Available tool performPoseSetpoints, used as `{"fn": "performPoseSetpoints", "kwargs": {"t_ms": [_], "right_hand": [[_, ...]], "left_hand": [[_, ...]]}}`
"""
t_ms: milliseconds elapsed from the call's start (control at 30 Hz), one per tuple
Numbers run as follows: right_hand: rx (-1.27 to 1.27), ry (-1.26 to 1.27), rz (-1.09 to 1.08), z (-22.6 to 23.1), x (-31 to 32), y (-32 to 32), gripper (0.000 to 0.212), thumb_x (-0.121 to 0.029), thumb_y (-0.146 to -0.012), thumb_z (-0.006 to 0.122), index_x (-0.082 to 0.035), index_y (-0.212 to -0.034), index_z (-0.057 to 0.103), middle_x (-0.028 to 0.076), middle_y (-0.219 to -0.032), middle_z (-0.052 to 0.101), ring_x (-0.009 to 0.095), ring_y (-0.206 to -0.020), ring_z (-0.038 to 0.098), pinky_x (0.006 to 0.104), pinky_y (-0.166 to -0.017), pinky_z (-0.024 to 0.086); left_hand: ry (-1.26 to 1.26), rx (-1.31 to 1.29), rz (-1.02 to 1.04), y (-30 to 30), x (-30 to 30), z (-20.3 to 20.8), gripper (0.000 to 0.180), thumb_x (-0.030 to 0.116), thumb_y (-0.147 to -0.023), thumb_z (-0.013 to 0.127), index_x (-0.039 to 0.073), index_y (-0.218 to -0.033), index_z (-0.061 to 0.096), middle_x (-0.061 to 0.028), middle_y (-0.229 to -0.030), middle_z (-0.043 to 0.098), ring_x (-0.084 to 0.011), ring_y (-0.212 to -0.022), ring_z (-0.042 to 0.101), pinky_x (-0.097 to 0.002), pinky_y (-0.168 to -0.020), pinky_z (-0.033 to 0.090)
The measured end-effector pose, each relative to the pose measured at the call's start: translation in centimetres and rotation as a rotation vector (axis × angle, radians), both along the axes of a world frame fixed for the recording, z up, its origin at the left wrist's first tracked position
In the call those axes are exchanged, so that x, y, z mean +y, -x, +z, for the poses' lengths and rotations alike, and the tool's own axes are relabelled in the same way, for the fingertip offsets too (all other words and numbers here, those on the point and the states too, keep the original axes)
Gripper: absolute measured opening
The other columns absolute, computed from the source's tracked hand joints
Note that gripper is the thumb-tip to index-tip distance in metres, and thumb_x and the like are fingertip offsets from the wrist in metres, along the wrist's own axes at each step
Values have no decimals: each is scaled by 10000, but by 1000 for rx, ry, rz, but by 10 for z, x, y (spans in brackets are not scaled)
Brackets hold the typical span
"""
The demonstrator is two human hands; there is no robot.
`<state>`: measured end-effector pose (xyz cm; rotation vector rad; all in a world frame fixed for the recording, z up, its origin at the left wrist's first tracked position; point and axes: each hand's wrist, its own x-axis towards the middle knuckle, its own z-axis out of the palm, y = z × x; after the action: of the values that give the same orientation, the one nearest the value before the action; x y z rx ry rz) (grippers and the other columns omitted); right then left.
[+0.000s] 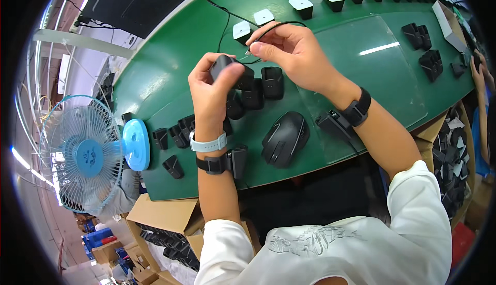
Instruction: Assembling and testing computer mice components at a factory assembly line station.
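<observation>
My left hand (211, 81) is closed round a black plastic block-shaped device (240, 77), the thumb lying across it. Close to its upper right, my right hand (297, 52) pinches the plug end of a thin black cable (281, 24) between thumb and fingers. The cable loops over that hand and runs off toward the upper left. A small gap shows between plug and device. Just below the held device stand several similar black units (272, 82) on the green table (206, 37). Whether the plug faces a socket is hidden.
A black computer mouse (285, 139) lies near the front edge. White-topped black units (301, 7) line the far edge. A blue fan (88, 153) stands left. Cartons of black parts (170, 243) sit below. At right are a white tray (449, 27) and another person's hand (479, 70).
</observation>
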<state>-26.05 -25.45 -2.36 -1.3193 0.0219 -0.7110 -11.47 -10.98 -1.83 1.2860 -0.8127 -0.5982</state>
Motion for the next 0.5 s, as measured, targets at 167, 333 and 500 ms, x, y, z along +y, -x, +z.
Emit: {"fn": "performPoseSetpoints", "kwargs": {"t_ms": [167,333,500], "right_hand": [[57,213,10,2,7,1,143,-65,-952,707,27,-1061,699,57,-1003,698,122,-931,653,285,-853,547],[103,282,-89,-5,15,-3,137,-87,-912,733,11,-1006,721,65,-934,707,141,-851,653,290,-784,541],[90,346,-139,-9,17,-4,118,-101,-871,750,-9,-943,740,77,-862,714,158,-766,651,296,-715,535]], "left_hand": [[-17,-432,14,16,4,-2,379,77,-672,903,21,-934,636,-20,-872,671,-75,-764,609,-225,-672,492],[-100,-488,-2,24,7,-6,354,121,-684,886,24,-896,619,-17,-718,658,-66,-641,610,-231,-590,496],[-160,-604,9,28,8,-1,350,153,-694,859,10,-896,612,-51,-686,667,-79,-602,625,-237,-565,500]]}}
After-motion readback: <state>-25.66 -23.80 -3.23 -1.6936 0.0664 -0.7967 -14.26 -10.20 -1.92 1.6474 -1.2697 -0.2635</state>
